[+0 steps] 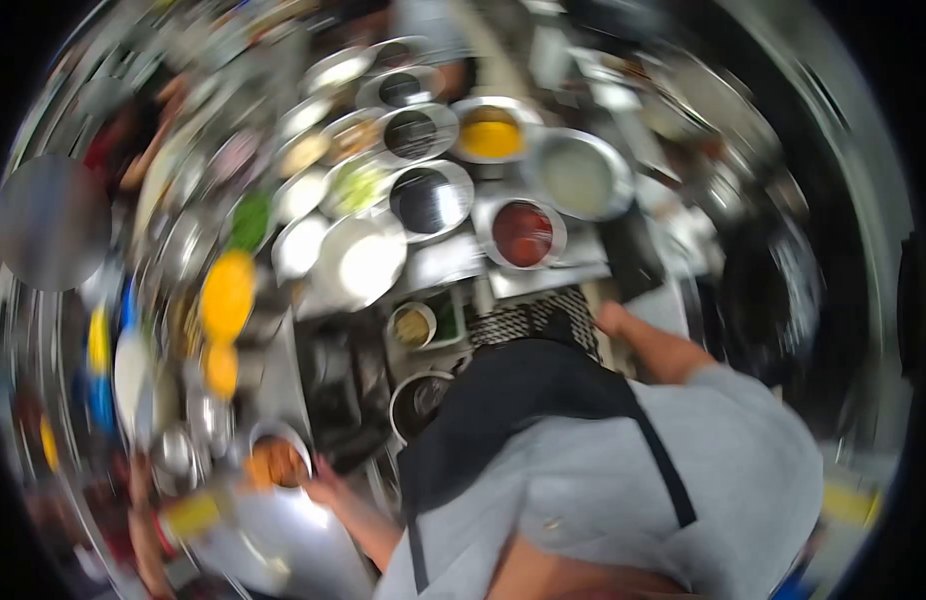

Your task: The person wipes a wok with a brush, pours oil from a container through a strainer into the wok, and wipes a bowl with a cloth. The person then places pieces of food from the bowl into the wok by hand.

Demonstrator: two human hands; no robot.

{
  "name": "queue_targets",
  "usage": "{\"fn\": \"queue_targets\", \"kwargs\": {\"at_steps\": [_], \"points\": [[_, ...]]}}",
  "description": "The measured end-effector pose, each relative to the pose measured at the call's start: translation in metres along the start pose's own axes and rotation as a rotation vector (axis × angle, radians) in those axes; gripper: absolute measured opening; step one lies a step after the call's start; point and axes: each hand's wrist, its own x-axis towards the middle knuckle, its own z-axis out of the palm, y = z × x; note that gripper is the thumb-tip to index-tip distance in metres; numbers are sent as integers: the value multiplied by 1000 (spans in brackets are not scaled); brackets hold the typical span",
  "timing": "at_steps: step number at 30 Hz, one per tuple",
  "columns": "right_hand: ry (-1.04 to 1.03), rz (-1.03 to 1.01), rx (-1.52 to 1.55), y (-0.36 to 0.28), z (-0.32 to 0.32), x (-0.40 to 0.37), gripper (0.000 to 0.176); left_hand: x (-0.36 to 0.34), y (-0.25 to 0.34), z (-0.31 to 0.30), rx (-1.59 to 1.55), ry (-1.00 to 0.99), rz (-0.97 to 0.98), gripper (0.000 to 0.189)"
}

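Note:
Low on the left, my left hand (328,487) is at the right rim of a metal bowl (281,458) of orange-brown food, and its blurred fingers appear to grip that rim. My right hand (610,318) is beside the checkered cloth (568,305) at my waist, to the right of my black apron (523,385). Motion blur smears its fingers, and no object shows in it. Nearest to it are a pan of red sauce (523,235) and the steel counter (573,275).
Several metal pans stand ahead, including one of yellow food (490,133) and a wide one of pale liquid (575,175). Orange containers (227,295) stand at left. A dark wok (768,290) is at right. Another person's arm (143,525) reaches in at lower left.

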Motion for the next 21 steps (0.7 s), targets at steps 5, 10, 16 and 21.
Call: {"fn": "queue_targets", "kwargs": {"at_steps": [5,10,16,21], "points": [[-92,193,156,-43,-44,-28,40,-58,41,64,322,-79,-39,42],[-55,473,508,-53,-18,-61,39,-28,25,47,712,-185,-101,33],[-95,579,423,-39,42,-113,45,-57,1,88,1132,-412,-282,27],[86,919,741,-49,50,-162,44,-78,-27,141,1437,-845,-365,22]]}}
